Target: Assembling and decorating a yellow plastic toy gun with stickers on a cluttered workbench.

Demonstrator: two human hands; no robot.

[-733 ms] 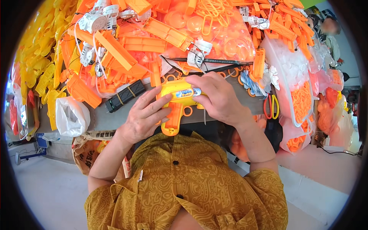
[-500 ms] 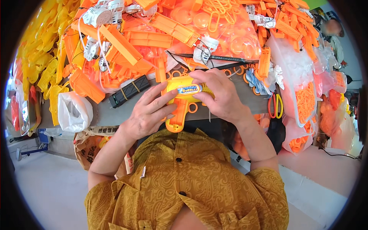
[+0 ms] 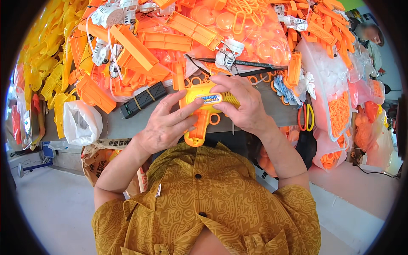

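Observation:
A yellow-and-orange toy bubble gun (image 3: 196, 137) lies sideways between my hands at the table's near edge, its orange grip pointing toward me. A blue printed sticker (image 3: 210, 98) sits on its yellow body. My left hand (image 3: 166, 123) holds the gun from the left, with a fingertip pressed at the sticker's left end and the other fingers across the body; its thumb is hidden. My right hand (image 3: 248, 106) grips the ribbed yellow end, thumb below and fingers above, close to the sticker's right end.
Orange plastic parts (image 3: 182, 29) and white motor units (image 3: 229, 53) are heaped behind. Yellow shells (image 3: 46, 55) pile up at left. A black block with bands (image 3: 144, 100) and a white bag (image 3: 83, 123) lie left; scissors (image 3: 305, 117) and bags of orange rings (image 3: 338, 114) are at right.
My left fingers have spread and one fingertip has shifted right along the sticker. My right fingers have drawn slightly left over the gun's top. The gun has barely moved.

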